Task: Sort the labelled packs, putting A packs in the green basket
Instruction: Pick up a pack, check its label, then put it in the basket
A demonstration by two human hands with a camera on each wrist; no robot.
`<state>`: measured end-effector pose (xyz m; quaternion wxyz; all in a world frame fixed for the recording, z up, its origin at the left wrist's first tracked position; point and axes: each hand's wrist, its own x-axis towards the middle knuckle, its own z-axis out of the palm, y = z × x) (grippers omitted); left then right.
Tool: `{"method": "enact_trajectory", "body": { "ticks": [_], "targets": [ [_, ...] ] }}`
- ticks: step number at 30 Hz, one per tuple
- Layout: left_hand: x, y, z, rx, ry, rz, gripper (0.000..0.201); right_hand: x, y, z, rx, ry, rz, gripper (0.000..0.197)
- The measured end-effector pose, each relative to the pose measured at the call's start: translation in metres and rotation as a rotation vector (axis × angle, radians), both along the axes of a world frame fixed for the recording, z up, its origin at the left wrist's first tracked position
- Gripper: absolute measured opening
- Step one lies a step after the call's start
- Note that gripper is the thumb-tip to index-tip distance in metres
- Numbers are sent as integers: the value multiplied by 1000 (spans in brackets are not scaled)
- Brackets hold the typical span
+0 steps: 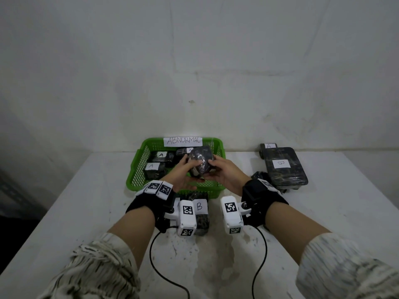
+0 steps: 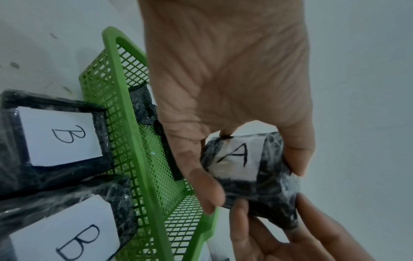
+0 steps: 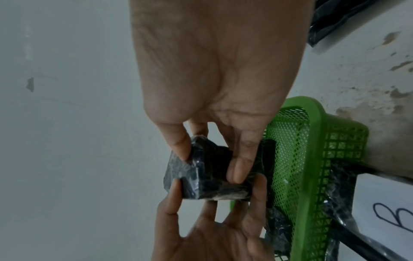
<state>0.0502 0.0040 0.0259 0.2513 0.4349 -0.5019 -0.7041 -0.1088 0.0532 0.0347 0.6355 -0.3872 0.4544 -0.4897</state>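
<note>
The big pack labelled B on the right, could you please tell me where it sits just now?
In the head view the big B pack lies on the table right of the green basket, partly over an A-labelled pack by the wall.

One green basket is seen, bearing one "ABNORMAL" label. Seven wrapped black packs are counted: three marked A inside the basket – a fourth, held above it, is marked A in the left wrist view – one A pack by the wall, and two B packs on the table; one more dark pack shows no letter
</note>
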Motion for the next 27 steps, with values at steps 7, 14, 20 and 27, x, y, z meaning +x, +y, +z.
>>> {"method": "enact_trajectory", "body": {
  "ticks": [7, 14, 20, 27],
  "targets": [
    [1, -1, 0, -164, -200, 128, 44, -4, -9, -7, -55, 164, -293, 13],
    [-1, 5, 28, -394, -289, 23, 24, -10, -12, -11, 102, 210, -223, 46],
    [-13, 10, 36, -508, -267, -44, 33, -12, -12, -14, 438, -181, -253, 47],
    [-16, 2, 32, -392, -147, 86, 20, -10, -6, -2, 327, -117, -112, 58]
  ]
}}
